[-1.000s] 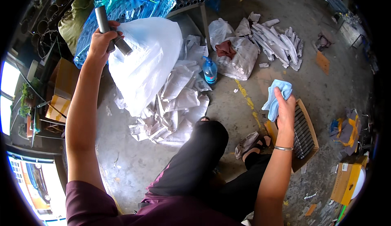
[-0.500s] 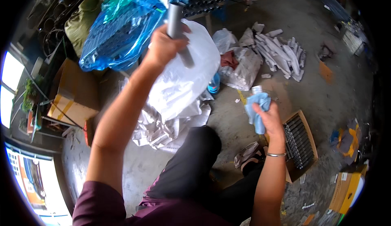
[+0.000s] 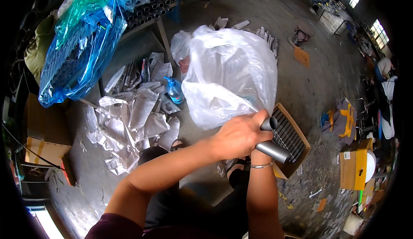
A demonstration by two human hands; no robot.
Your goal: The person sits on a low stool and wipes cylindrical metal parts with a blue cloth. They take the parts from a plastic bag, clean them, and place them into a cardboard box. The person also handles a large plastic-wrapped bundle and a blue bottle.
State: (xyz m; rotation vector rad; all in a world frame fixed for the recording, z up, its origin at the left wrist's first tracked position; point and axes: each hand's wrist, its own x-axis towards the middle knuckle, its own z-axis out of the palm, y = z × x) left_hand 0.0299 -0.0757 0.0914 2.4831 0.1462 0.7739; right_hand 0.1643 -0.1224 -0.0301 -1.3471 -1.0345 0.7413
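Note:
My left hand (image 3: 239,135) is closed at the centre right, crossed over in front of my right wrist. A short grey metal tube (image 3: 273,151) sticks out below its fingers. The dark open end of another tube piece (image 3: 269,124) shows by its thumb side. Against the fingers hangs the gathered edge of a big clear plastic bag (image 3: 232,73), puffed out beyond the hand. My right hand is hidden behind the left hand, tubes and bag; only its wrist with a silver bangle (image 3: 262,166) shows. Pale blue shows faintly through the bag.
An open cardboard box (image 3: 304,151) with rows of dark tubes stands beside my right wrist. Crumpled paper (image 3: 129,125) and a blue pump bottle (image 3: 174,89) lie left of the bag. Blue plastic sheeting (image 3: 81,58) covers stacked tubes at far left.
My left hand has come down and right from its raised place to my right wrist. The plastic bag has shifted right. The light blue cloth in my right hand is now hidden. The view has turned right.

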